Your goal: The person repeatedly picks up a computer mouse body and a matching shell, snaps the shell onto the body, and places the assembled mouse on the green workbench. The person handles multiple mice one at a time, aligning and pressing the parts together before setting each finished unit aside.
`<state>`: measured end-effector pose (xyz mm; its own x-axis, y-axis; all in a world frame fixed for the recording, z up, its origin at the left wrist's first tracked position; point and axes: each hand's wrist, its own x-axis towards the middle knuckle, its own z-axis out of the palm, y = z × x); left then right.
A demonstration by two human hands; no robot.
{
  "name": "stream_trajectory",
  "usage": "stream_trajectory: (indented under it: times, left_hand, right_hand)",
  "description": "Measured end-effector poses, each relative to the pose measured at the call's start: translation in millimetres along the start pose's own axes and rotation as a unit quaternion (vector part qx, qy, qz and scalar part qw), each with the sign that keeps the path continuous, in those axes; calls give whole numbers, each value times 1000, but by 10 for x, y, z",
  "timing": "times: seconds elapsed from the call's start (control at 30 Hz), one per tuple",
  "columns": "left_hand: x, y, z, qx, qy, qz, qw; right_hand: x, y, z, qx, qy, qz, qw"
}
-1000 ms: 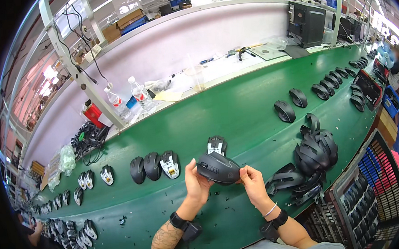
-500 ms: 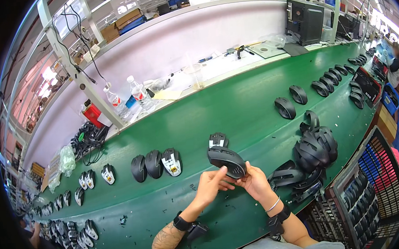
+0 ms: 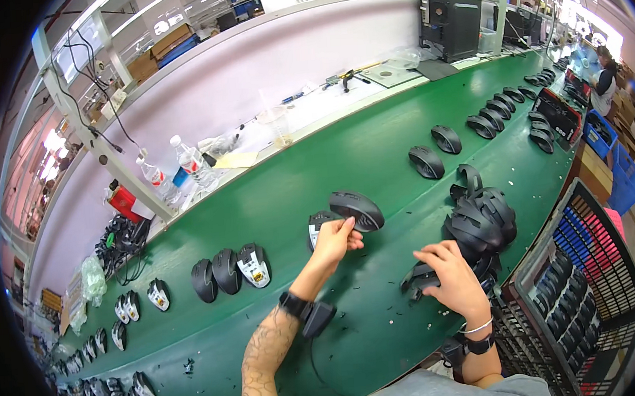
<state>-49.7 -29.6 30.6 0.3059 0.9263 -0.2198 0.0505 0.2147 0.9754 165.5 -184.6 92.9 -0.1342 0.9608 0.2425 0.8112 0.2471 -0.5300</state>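
Observation:
Pinched between the thumb and fingers of my left hand is a black computer mouse, tilted above the green bench. Partly behind that hand lies a mouse with a white and black body. My right hand is open, its fingers apart and nothing in them. It hovers at the near left side of a heap of black curved mouse shells. Some dark shell pieces lie just beyond its fingertips.
Left on the green bench is a row of mice. More black mice line the right. A black crate of parts stands at my right. Plastic bottles stand on the back ledge. A person is far right.
My right hand has let go of the mouse and moved right to the heap of shells. My left hand alone now holds the mouse, a little higher. The whole view has shifted.

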Motion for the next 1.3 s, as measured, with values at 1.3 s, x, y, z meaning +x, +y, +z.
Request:
stream_trajectory:
  times: [1.3]
  left_hand:
    - [108, -115, -146, 537, 262, 137, 790]
  right_hand:
    - [313, -210, 526, 118, 234, -41, 964]
